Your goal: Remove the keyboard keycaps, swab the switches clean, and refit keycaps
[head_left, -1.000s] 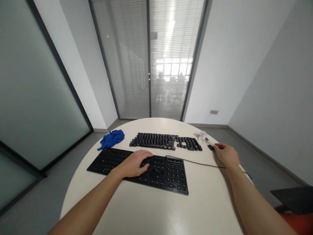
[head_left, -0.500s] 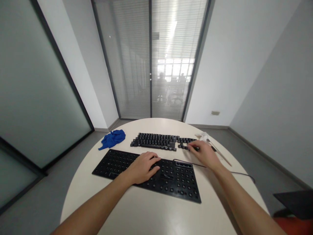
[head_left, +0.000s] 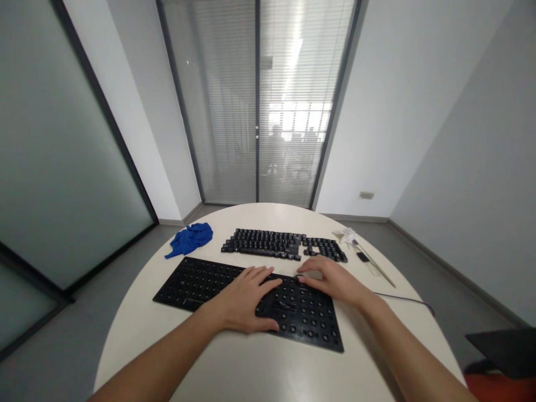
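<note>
The left hand (head_left: 249,301) is spreading open at the lower centre of the frame, its palm down and fingers apart, pressing on a flat, black, rectangular keyboard base (head_left: 312,321) studded with small switches; it is gripping nothing. The base is lying slantwise across the lower centre of the frame. The right hand (head_left: 337,282) is bending its thumb and forefinger near each other over the base's upper right edge; whether it is pinching something dark there, I cannot tell. Above, at mid-frame, loose black keycaps (head_left: 263,243) are sitting in keyboard order on the rounded, cream-coloured table (head_left: 238,368). A crumpled blue cloth (head_left: 190,240) is lying at centre left. Right of centre, a slender wooden stick (head_left: 379,269) is lying beside a small black block (head_left: 363,257), and a thin dark cable (head_left: 406,297) is running towards the lower right.
</note>
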Action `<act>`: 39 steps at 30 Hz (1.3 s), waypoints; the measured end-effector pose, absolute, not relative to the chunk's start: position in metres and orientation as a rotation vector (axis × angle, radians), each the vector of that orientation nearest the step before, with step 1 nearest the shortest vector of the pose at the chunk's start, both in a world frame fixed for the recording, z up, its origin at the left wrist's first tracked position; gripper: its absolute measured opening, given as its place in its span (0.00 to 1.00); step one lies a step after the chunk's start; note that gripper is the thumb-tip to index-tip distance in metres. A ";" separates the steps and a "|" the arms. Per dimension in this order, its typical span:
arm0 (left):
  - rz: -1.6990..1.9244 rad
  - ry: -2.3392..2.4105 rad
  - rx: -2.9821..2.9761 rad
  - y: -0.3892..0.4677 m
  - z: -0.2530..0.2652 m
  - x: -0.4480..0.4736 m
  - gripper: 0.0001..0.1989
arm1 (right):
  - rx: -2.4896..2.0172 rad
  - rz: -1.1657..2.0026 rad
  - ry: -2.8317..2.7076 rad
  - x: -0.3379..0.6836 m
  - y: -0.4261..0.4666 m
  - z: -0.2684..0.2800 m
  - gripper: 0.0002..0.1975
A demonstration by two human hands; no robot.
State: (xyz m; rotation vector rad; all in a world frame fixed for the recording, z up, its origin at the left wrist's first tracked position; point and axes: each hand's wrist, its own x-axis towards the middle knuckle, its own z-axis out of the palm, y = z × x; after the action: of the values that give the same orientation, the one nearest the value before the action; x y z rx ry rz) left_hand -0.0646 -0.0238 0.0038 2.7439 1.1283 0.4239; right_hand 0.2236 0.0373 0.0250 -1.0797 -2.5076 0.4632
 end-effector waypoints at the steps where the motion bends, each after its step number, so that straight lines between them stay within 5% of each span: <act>1: 0.401 1.138 2.735 -0.024 0.002 -0.064 0.46 | -1.229 0.388 -2.420 0.234 0.044 0.022 0.14; 8: 0.424 1.109 2.742 -0.019 -0.001 -0.062 0.44 | -1.867 0.061 -2.004 0.305 0.083 -0.003 0.17; 22: 0.460 1.147 2.817 -0.017 -0.003 -0.067 0.34 | -1.987 0.115 -2.005 0.302 0.075 -0.005 0.21; 39: 0.482 1.145 2.781 -0.014 -0.005 -0.076 0.33 | -2.072 0.077 -1.982 0.315 0.067 -0.001 0.11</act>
State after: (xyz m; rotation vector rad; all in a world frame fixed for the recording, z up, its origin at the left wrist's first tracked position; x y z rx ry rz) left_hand -0.0764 -0.0138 -0.0048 2.7810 1.1446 0.4817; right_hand 0.3148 0.0672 -0.0006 -2.0717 -1.9822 0.0766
